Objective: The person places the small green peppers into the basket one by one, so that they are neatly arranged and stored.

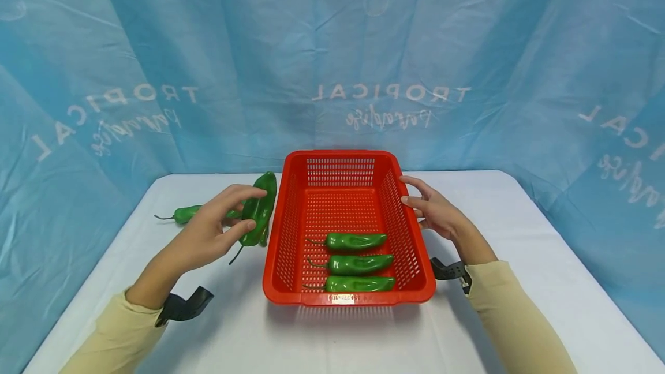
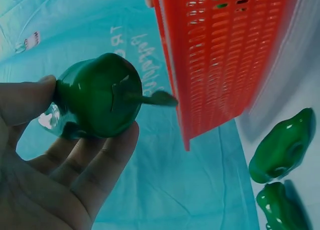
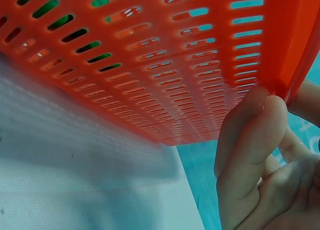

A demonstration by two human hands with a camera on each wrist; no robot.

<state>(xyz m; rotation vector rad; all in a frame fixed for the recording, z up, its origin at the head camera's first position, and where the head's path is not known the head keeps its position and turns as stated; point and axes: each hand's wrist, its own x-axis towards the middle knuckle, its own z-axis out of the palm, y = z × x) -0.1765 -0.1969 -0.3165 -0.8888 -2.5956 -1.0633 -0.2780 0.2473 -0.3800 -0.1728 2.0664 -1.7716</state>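
A glossy green pepper (image 1: 261,206) with a thin stem is pinched between the thumb and fingers of my left hand (image 1: 213,229), above the table just left of the red basket (image 1: 350,298). In the left wrist view that pepper (image 2: 102,95) shows stem end on. My right hand (image 1: 436,209) holds the basket's right rim; the right wrist view shows its fingers (image 3: 255,145) bent against the rim's underside. Three green peppers (image 1: 361,264) lie in a row in the near half of the basket, their stems pointing left.
On the white table (image 1: 343,345), more green peppers (image 1: 186,214) lie left of the basket, partly hidden behind my left hand. A blue printed curtain (image 1: 249,74) hangs around the back and sides. Both wrists wear black straps (image 1: 184,306).
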